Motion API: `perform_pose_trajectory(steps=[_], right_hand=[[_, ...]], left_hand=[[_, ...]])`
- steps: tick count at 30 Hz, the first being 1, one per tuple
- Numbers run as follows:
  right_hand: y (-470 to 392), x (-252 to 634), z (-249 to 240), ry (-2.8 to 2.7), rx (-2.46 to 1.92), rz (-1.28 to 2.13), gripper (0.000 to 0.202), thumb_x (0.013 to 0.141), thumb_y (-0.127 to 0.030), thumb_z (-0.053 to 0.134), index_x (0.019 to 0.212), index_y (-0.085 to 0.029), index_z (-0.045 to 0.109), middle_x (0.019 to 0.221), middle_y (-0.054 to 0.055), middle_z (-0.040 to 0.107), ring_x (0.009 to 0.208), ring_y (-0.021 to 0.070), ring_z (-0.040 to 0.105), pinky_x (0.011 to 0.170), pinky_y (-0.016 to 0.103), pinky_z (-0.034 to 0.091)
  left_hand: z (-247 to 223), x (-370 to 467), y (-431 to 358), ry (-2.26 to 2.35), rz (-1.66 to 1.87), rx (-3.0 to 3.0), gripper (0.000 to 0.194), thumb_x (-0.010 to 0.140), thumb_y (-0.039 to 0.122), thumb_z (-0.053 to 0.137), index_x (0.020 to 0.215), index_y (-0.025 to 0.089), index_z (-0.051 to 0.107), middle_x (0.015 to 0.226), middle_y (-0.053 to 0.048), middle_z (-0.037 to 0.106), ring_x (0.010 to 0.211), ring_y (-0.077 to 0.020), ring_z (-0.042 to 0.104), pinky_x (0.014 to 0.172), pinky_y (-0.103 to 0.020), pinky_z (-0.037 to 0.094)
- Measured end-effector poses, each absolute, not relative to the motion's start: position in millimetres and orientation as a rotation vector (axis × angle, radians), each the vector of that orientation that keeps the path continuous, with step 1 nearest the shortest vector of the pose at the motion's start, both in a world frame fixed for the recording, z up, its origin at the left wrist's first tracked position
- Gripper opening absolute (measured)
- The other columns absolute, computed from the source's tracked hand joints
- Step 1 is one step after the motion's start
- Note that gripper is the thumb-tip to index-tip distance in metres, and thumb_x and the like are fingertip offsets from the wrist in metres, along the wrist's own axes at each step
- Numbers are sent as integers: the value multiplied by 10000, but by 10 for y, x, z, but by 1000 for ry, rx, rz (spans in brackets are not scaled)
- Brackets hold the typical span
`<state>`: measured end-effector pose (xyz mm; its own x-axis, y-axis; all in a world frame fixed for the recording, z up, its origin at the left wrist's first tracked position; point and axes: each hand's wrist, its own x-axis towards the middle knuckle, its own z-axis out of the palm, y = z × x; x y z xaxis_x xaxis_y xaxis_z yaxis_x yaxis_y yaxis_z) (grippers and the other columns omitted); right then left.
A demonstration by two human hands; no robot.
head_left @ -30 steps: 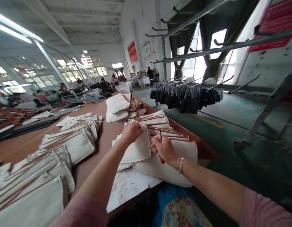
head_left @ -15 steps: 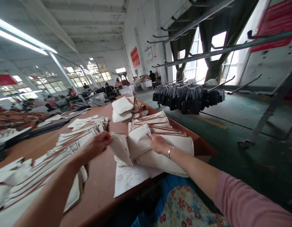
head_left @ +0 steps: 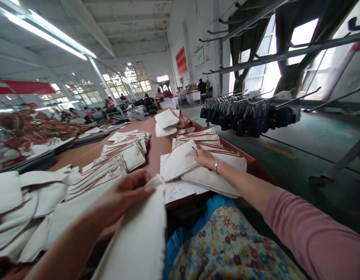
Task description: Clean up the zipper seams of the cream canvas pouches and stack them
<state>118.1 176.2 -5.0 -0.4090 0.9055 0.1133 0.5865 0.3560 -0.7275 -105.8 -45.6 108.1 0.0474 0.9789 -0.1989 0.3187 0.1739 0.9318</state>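
Note:
My left hand is closed on a white fabric bag piece, its thumb pressed on the top corner. This piece hangs close to me, in front of the table edge. On the right, my right hand is closed, with the tip of a thin dark tool showing past its fingers; its kind cannot be made out. That hand rests at the edge of another white bag piece. Beneath it lie a stack of white pieces with brown edging and a white sheet with scraps.
Overlapping white pieces lie in rows on the left of the brown table. A small white pile sits farther back. At the right, a metal rack carries black bags. Other people work in the distance.
My left hand has drawn a white piece away from the right-hand stack, toward me. My right hand stays by the stack. The view has turned somewhat left.

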Motion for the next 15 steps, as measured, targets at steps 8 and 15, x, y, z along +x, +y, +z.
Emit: perform_pose_trajectory(steps=[8, 15], right_hand=[[628, 1490, 176, -1926, -451, 1761, 450, 782, -140, 478, 1212, -150, 611, 1038, 62, 681, 548, 76, 524, 415, 164, 369], [479, 1735, 19, -1931, -295, 1736, 242, 756, -158, 621, 995, -124, 607, 798, -3, 580, 680, 97, 495, 609, 197, 400]], left_hand=[[653, -489, -409, 1003, 650, 1313, 395, 731, 318, 802, 874, 197, 454, 864, 6, 552, 774, -132, 513, 633, -205, 394], [504, -396, -317, 1255, 560, 1654, 328, 716, 156, 745, 955, 207, 527, 780, 63, 457, 699, -112, 405, 606, -196, 356]])
